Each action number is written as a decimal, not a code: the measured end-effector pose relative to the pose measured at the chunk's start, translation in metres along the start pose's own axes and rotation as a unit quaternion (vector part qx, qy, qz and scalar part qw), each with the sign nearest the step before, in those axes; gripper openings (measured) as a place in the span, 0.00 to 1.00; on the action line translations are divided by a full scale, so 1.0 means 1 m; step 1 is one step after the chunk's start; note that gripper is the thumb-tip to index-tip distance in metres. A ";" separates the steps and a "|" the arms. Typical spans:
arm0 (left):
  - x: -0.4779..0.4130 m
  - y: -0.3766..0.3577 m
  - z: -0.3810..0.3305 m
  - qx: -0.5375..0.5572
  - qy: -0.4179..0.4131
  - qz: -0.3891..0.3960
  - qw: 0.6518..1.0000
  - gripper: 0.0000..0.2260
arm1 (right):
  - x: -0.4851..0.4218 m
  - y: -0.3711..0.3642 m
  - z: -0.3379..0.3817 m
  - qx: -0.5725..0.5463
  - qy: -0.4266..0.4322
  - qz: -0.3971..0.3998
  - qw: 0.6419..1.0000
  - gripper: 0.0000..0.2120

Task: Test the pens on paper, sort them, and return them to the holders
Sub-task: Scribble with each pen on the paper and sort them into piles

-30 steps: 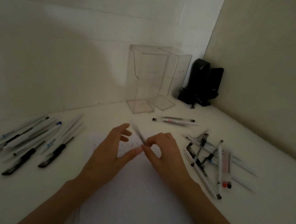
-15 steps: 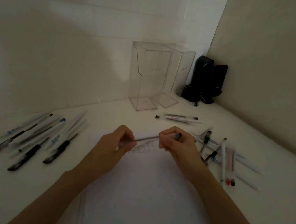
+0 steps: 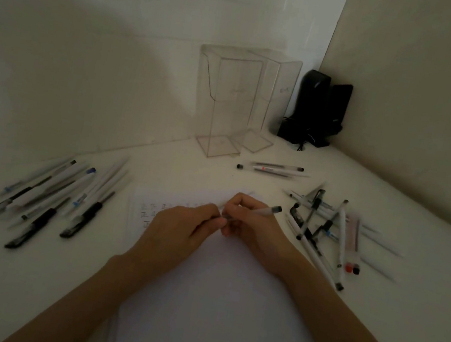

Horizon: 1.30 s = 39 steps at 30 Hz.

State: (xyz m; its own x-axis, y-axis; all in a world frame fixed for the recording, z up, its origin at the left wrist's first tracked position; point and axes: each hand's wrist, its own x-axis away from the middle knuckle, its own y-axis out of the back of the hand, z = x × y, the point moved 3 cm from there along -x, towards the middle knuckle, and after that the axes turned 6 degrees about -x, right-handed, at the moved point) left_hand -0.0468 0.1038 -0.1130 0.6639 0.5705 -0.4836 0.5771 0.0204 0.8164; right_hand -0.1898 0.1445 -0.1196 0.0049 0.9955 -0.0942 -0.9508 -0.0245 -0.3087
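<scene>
Faintly, rows of handwritten marks point(image 3: 150, 212) resembling 正 show at the far left corner of the paper point(image 3: 228, 303), partly covered by the left hand point(image 3: 180, 228). Over the paper's far edge, the right hand point(image 3: 254, 227) has its fingers curled round a pen point(image 3: 266, 211), whose dark end sticks out to the right. The left hand's curled fingertips pinch the pen's other end, which is hidden between the two hands.

Beyond the paper lie two pens point(image 3: 271, 168), one with a red label too small to read. Further back stand two clear holders point(image 3: 228, 104); a small mark on the right one is illegible. A black device point(image 3: 315, 108) sits right of them. Left of the paper, the left pile point(image 3: 47, 197) is smeared by blur, and its blue print is unreadable. Right of the paper is the right pile point(image 3: 323, 229), its pens crossing one another.
</scene>
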 end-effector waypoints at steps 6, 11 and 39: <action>-0.001 -0.001 -0.001 0.012 0.042 -0.015 0.999 0.19 | 0.000 -0.001 0.002 -0.051 -0.009 -0.018 0.999 0.13; -0.003 0.000 0.001 -0.006 0.114 0.043 0.993 0.16 | -0.002 0.010 0.008 -0.018 0.012 -0.043 0.999 0.07; 0.005 -0.020 -0.021 -0.181 0.000 0.188 0.965 0.44 | -0.019 0.035 0.012 0.322 0.060 -0.216 0.920 0.13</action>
State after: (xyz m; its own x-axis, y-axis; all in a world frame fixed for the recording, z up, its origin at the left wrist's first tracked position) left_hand -0.0652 0.1240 -0.1256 0.7946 0.5929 -0.1310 0.0908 0.0973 0.9911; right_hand -0.2266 0.1259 -0.1173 0.4232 0.8814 -0.2101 -0.8383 0.4688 0.2783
